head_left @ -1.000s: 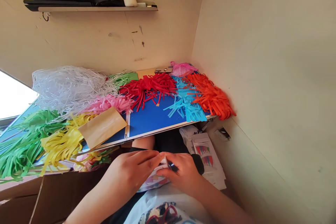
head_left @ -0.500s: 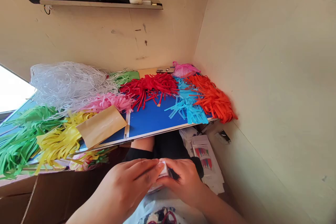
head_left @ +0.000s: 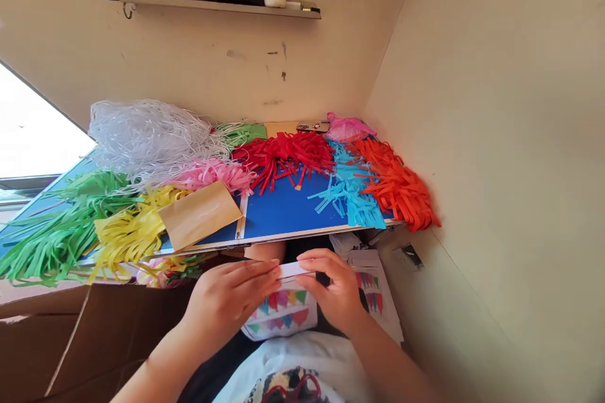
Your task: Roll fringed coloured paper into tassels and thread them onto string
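Over my lap, my left hand (head_left: 231,293) and my right hand (head_left: 333,289) hold a white printed paper packet (head_left: 285,321) by its upper part. Rows of coloured bunting flags are printed on its front, below a narrow white upper edge. The left fingers press together over the left end of that edge. On the right side, my right thumb and fingers pinch it. Whether the packet is folded or has something inside, I cannot tell. A brown paper envelope (head_left: 201,217) lies at the table's front edge, beyond my left hand.
The blue table (head_left: 276,211) carries fringed bundles: green (head_left: 70,227), yellow (head_left: 132,227), pink (head_left: 215,175), red (head_left: 288,154), light blue (head_left: 352,192) and orange (head_left: 399,186). White string (head_left: 151,138) is heaped behind. A cardboard box (head_left: 118,327) stands left; printed sheets (head_left: 382,296) lie right.
My hands have moved slightly up and farther apart along the packet's upper edge. Its printed front, mostly hidden before, now shows. The view has turned a little left.
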Tool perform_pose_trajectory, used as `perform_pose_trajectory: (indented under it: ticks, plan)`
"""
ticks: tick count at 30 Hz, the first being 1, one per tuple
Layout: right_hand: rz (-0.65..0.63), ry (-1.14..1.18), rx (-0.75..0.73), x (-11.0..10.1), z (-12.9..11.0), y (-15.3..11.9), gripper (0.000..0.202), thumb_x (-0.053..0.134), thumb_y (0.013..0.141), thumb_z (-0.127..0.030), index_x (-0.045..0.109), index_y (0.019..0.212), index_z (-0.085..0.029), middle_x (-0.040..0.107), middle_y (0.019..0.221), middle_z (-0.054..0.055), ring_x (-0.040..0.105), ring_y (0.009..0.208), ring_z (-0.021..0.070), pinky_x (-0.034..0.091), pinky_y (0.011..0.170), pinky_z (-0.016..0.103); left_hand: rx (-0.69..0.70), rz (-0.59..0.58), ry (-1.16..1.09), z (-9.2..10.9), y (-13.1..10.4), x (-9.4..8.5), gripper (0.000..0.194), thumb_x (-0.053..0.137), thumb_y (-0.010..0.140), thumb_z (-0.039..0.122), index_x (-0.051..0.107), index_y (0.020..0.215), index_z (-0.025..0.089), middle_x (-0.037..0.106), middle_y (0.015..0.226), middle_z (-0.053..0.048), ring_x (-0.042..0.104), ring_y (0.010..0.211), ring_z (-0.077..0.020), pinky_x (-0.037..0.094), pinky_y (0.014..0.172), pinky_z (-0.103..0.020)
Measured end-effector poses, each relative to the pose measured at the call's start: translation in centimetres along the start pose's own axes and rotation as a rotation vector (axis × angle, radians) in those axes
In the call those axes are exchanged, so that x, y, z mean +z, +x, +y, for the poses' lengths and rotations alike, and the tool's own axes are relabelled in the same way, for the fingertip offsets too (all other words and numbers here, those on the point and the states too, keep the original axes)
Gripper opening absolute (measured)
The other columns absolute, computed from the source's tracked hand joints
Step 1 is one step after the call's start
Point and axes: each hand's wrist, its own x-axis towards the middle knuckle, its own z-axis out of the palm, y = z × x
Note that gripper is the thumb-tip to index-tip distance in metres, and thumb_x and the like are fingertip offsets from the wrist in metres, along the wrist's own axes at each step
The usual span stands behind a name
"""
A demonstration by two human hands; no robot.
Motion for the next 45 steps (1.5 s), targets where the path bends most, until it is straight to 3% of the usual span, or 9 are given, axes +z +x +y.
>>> perform_pose_trajectory:
  ticks: [6, 15, 22, 26, 31, 35, 39, 42, 45]
  plan:
    - [0.017, 0.033, 0.111, 1.0, 3.6, 2.6, 0.012, 0.066, 0.086, -0.032, 0.070, 0.087, -0.021, 0.070, 0.092, 0.006, 0.067, 0.081, 0.0160, 0.055, 0.065, 0.025, -0.286, 0.105, -0.185, -4.5, -1.3, 3.0, 0.016, 0.063, 0.089, 0.032, 0.075, 0.091, 0.023, 0.078, 0.092, -0.001, 0.074, 0.080, -0.0143, 0.059, 0.076, -0.023]
    - [-0.143, -0.254, 0.152, 2.1, 7.7, 9.5, 0.021, 0.061, 0.086, -0.040, 0.071, 0.089, -0.021, 0.071, 0.106, 0.009, 0.065, 0.100, 0.0251, 0.053, 0.084, 0.038, -0.538, 0.244, -0.117, -8.3, -2.6, 10.4, 0.021, 0.055, 0.092, 0.027, 0.075, 0.089, 0.020, 0.074, 0.089, -0.006, 0.066, 0.083, -0.0191, 0.053, 0.077, -0.033]
    - [-0.621, -0.520, -0.194, 15.2, 6.7, 19.3, 0.019, 0.057, 0.091, -0.023, 0.069, 0.104, -0.019, 0.072, 0.107, 0.006, 0.064, 0.100, 0.0181, 0.049, 0.090, 0.030, -0.543, 0.204, -0.053, -8.7, -3.1, 11.4, 0.018, 0.059, 0.090, 0.026, 0.075, 0.083, 0.021, 0.072, 0.081, -0.005, 0.062, 0.078, -0.0188, 0.047, 0.073, -0.033]
    - [-0.775, -0.579, -0.327, 22.9, 7.6, 21.1, 0.029, 0.061, 0.087, -0.019, 0.067, 0.116, -0.023, 0.066, 0.123, 0.005, 0.056, 0.113, 0.0221, 0.040, 0.101, 0.037, -0.547, 0.201, 0.001, -8.8, -3.2, 11.6, 0.016, 0.061, 0.088, 0.024, 0.075, 0.080, 0.021, 0.070, 0.076, -0.004, 0.062, 0.074, -0.0188, 0.046, 0.068, -0.032]
    - [-0.857, -0.652, -0.383, 27.6, 7.6, 21.5, 0.023, 0.063, 0.085, -0.020, 0.070, 0.107, -0.019, 0.070, 0.114, 0.010, 0.053, 0.112, 0.0276, 0.038, 0.098, 0.043, -0.544, 0.202, 0.078, -9.0, -2.9, 12.0, 0.018, 0.061, 0.083, 0.018, 0.071, 0.068, 0.019, 0.070, 0.074, -0.006, 0.063, 0.078, -0.0216, 0.048, 0.068, -0.033]
    - [-0.858, -0.629, -0.359, 27.6, 6.8, 21.7, 0.020, 0.064, 0.082, -0.018, 0.071, 0.101, -0.019, 0.072, 0.105, 0.010, 0.056, 0.108, 0.0281, 0.039, 0.095, 0.045, -0.541, 0.223, 0.120, -8.5, -3.1, 11.7, 0.019, 0.058, 0.086, 0.018, 0.071, 0.072, 0.019, 0.070, 0.073, -0.006, 0.064, 0.074, -0.0212, 0.048, 0.066, -0.033]
    - [-0.843, -0.519, -0.300, 24.0, 5.5, 22.1, 0.020, 0.061, 0.086, -0.015, 0.066, 0.104, -0.020, 0.072, 0.098, 0.004, 0.065, 0.090, 0.0179, 0.046, 0.086, 0.034, -0.462, 0.273, 0.130, -7.8, -3.9, 9.7, 0.021, 0.053, 0.090, 0.020, 0.071, 0.101, 0.022, 0.074, 0.096, -0.007, 0.065, 0.089, -0.0211, 0.050, 0.078, -0.035]
    - [-0.848, -0.409, -0.265, 20.0, 3.8, 22.6, 0.016, 0.061, 0.086, -0.012, 0.066, 0.099, -0.020, 0.071, 0.096, 0.001, 0.065, 0.082, 0.0130, 0.049, 0.076, 0.025, -0.482, 0.601, 0.300, -8.3, -4.2, 5.7, 0.025, 0.060, 0.087, 0.020, 0.068, 0.110, 0.028, 0.070, 0.109, -0.006, 0.061, 0.103, -0.0219, 0.045, 0.092, -0.039]
    - [-0.877, -0.168, -0.198, 16.5, 1.6, 23.0, 0.012, 0.064, 0.082, -0.013, 0.067, 0.092, -0.019, 0.070, 0.090, 0.000, 0.064, 0.076, 0.0128, 0.049, 0.069, 0.024, -0.857, 0.983, 0.270, -10.1, -3.6, 0.8, 0.057, 0.076, 0.072, 0.041, 0.060, 0.122, 0.019, 0.063, 0.121, -0.013, 0.054, 0.115, -0.0298, 0.044, 0.095, -0.043]
